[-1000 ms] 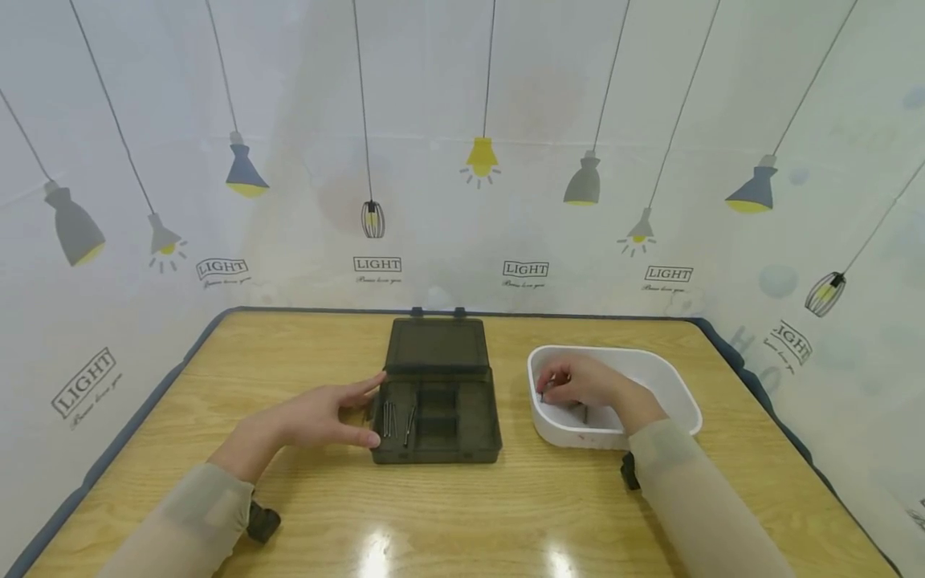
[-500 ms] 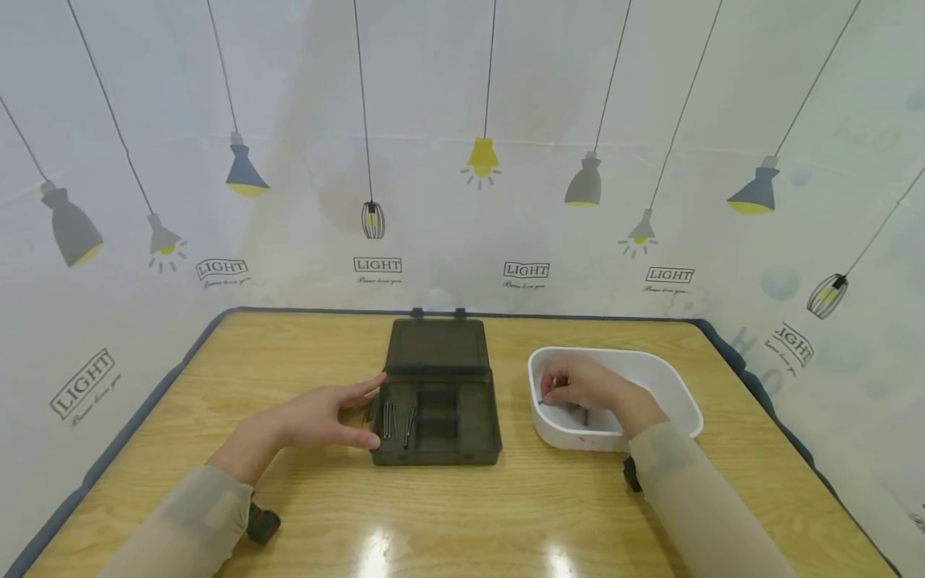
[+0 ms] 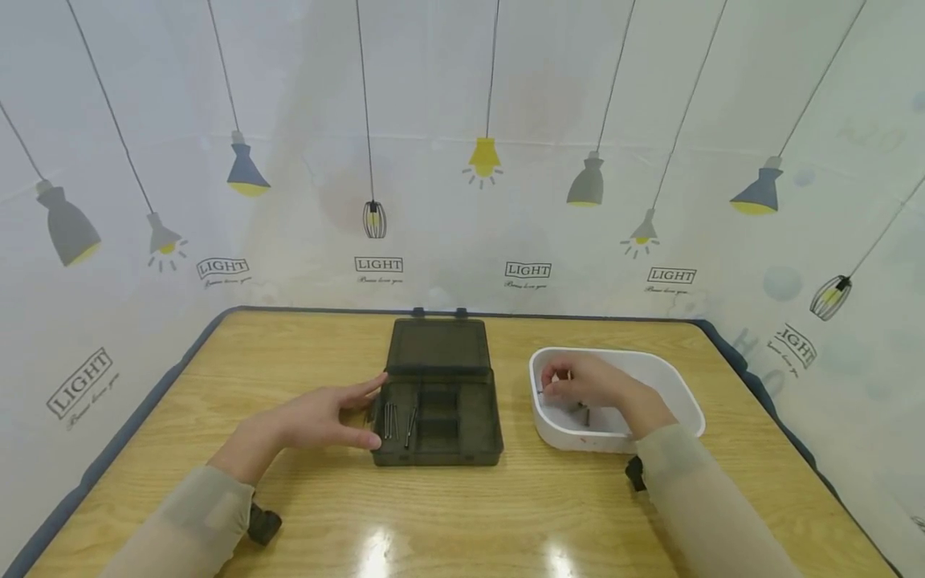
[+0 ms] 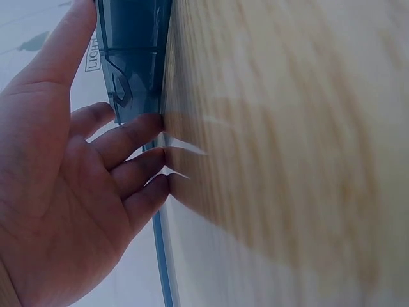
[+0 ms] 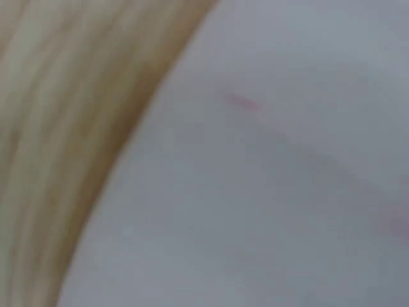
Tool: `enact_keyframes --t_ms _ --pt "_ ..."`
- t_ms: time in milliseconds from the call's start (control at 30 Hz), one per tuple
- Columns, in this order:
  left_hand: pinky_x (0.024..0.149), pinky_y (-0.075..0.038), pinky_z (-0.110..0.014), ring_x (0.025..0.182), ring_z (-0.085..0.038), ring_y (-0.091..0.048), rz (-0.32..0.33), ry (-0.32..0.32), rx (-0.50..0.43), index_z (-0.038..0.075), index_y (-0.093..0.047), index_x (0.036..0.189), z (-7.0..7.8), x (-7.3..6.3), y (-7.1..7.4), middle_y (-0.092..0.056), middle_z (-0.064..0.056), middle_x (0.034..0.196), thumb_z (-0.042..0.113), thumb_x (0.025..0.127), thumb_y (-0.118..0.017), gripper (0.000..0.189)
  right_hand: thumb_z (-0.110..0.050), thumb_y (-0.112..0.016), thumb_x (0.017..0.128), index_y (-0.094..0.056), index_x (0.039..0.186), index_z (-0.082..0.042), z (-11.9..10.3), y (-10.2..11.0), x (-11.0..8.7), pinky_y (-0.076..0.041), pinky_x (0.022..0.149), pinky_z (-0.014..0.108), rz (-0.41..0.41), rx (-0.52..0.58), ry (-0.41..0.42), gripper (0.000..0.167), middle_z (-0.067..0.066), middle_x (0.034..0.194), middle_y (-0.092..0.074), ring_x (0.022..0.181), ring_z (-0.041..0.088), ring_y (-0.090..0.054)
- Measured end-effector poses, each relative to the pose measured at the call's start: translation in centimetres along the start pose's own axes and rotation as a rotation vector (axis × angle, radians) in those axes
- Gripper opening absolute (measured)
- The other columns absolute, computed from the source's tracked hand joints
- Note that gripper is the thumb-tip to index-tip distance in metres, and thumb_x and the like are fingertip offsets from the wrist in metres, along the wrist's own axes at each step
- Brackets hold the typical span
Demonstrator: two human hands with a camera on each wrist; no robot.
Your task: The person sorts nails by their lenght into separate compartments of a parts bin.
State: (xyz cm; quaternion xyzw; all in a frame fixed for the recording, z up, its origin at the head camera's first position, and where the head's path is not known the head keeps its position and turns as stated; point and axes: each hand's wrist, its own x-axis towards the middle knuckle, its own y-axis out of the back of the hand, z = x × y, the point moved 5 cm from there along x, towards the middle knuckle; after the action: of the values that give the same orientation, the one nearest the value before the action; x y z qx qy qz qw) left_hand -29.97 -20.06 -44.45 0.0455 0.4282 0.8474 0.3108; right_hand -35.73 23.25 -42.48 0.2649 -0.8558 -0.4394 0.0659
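An organizer box (image 3: 477, 417) of dark see-through plastic lies on the table with its lid (image 3: 438, 343) laid back. Several thin metal rods (image 3: 391, 421) are in its left compartment. My left hand (image 3: 318, 417) spreads thumb and index finger along the box's left side, the thumb at the front corner; in the left wrist view its other fingers (image 4: 137, 137) rest on the tabletop beside the box. My right hand (image 3: 588, 381) reaches into the white tray (image 3: 668, 385) and pinches a thin metal rod (image 3: 540, 392), mostly hidden by the fingers.
More thin metal rods (image 3: 586, 415) lie in the tray under my right hand. The right wrist view is filled by the tray's white outer wall (image 5: 255, 192) and the wooden table (image 5: 70, 96). A printed curtain (image 3: 448, 225) encloses the table's back and sides.
My right hand has shifted slightly within the tray, and more of the rods under it show. My left hand and the box stay in place.
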Motion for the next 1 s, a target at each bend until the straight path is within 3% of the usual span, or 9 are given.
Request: enact_keyframes --t_ms 167,400,533,667,800,1000 --pt "0.130 -0.029 -0.071 0.160 -0.040 -0.045 -0.008 -0.001 -0.005 0.031 -0.018 0.178 0.1 0.1 -0.1 -0.046 -0.013 0.173 0.062 0.094 -0.081 0.110 -0.019 -0.073 0.107 -0.073 0.102 -0.015 -0.9 1.1 -0.9 -0.051 0.077 0.033 0.063 0.006 0.008 0.008 0.002 0.097 -0.068 0.086 0.017 -0.059" --pt "0.131 -0.028 -0.070 0.160 -0.039 -0.044 -0.002 -0.001 0.003 0.029 -0.018 0.178 0.2 0.1 0.0 -0.045 -0.013 0.173 0.062 0.094 -0.082 0.111 -0.023 -0.065 0.113 -0.068 0.114 -0.009 -3.2 2.1 -1.6 -0.056 0.068 0.032 0.128 0.115 0.008 0.015 0.013 0.102 -0.067 0.078 0.021 -0.061" --pt "0.132 -0.027 -0.070 0.161 -0.039 -0.044 0.000 0.005 -0.002 0.029 -0.018 0.178 0.0 0.1 -0.1 -0.045 -0.013 0.174 0.063 0.093 -0.082 0.111 -0.019 -0.063 0.114 -0.070 0.124 -0.003 -4.9 1.7 -1.3 -0.057 0.063 0.031 0.133 0.188 0.018 0.021 0.011 0.096 -0.068 0.076 0.026 -0.064" --pt "0.132 -0.025 -0.071 0.161 -0.040 -0.044 -0.004 0.009 -0.014 0.028 -0.019 0.178 -0.1 -0.1 -0.3 -0.046 -0.013 0.173 0.062 0.093 -0.083 0.112 -0.017 -0.061 0.114 -0.073 0.131 -0.002 -6.5 1.3 -0.8 -0.057 0.064 0.030 0.136 0.180 0.076 0.025 0.011 0.096 -0.072 0.078 0.023 -0.064" --pt "0.133 -0.024 -0.071 0.162 -0.038 -0.042 -0.004 0.022 -0.028 0.030 -0.019 0.178 -0.2 -0.1 -0.2 -0.044 -0.011 0.174 0.062 0.092 -0.083 0.112 -0.021 -0.061 0.115 -0.075 0.129 -0.007 -8.2 0.9 -0.2 -0.056 0.065 0.031 0.146 0.151 0.136 0.024 0.008 0.102 -0.073 0.081 0.023 -0.063" --pt "0.132 -0.024 -0.071 0.163 -0.039 -0.040 -0.006 0.026 -0.029 0.031 -0.018 0.178 0.0 0.0 -0.1 -0.043 -0.011 0.175 0.062 0.093 -0.082 0.111 -0.025 -0.064 0.114 -0.075 0.127 -0.012 -10.7 -0.4 1.3 -0.057 0.073 0.034 0.127 0.196 0.162 0.022 0.011 0.113 -0.074 0.080 0.020 -0.062"
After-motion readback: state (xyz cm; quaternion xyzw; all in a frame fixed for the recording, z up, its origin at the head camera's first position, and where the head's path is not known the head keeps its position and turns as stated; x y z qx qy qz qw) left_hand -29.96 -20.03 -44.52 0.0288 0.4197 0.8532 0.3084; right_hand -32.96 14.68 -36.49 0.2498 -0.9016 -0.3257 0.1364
